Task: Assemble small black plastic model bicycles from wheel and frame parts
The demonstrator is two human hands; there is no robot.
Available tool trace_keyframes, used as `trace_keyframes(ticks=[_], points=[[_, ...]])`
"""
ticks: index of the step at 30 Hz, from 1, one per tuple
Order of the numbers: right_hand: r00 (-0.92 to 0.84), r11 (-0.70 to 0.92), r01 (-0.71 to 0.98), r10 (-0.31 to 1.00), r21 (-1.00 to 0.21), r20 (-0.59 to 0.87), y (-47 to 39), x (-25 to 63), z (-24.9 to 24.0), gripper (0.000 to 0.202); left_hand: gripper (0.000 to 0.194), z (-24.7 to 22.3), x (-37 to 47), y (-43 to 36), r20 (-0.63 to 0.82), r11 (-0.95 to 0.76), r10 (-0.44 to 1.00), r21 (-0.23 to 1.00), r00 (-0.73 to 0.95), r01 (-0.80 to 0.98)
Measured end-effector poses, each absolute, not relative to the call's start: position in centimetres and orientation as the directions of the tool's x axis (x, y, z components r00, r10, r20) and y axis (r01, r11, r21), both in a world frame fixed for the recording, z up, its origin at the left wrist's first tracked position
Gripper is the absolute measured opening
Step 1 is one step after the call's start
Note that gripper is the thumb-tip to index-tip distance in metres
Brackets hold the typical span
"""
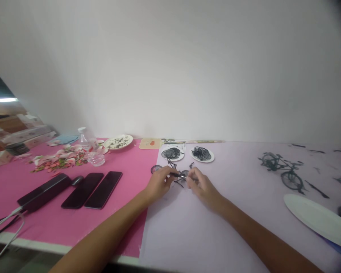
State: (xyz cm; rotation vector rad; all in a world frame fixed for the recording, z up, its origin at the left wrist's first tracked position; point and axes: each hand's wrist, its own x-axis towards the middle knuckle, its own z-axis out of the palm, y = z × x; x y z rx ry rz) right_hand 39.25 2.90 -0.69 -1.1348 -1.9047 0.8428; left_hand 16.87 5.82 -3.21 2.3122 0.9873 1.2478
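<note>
Above the pale sheet [187,227] my left hand [159,181] is closed, its fingers pinching a small black piece [174,174] of a miniature bicycle. From the right, my right hand [201,185] is closed in a pinch too, fingertips at a thin, silvery thing [183,176] too small to name, which meets the black piece. Around the fingers show a spoked wheel [156,169], thin black frame bars [172,163] and a small curved black part [191,165]. My fingers partly hide this bicycle, so I cannot tell which parts are joined.
Two small white plates of black parts [172,153] [202,154] stand behind my hands. A model bicycle [282,170] and a white oval plate [318,216] are at right. Two phones [104,190] [82,190], a black power bank [44,192], petals [59,157] and a bottle [83,138] occupy the left.
</note>
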Motion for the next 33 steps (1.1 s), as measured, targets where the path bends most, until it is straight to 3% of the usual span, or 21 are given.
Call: trace_keyframes(ticks=[6,18,26,33], points=[[-0.309,0.339,0.354,0.922,-0.872,0.233,2.87,39.04,-1.07,0.028,0.026,-3.50,16.77,6.04,0.594,-0.695,0.718,0.576,0.363,0.430],[-0.303,0.408,0.467,0.907,-0.785,0.291,3.02,39.28,-0.74,0.048,0.024,-3.04,17.00,5.64,0.596,-0.706,0.707,0.566,0.380,0.426],[-0.336,0.348,0.367,0.914,-0.863,0.226,2.84,39.30,-0.74,0.023,0.025,-3.01,16.89,5.72,0.599,-0.707,0.707,0.570,0.377,0.418],[-0.325,0.330,0.352,0.921,-0.876,0.217,2.89,39.13,-0.91,0.029,0.023,-3.46,16.75,5.99,0.593,-0.691,0.721,0.576,0.359,0.437]])
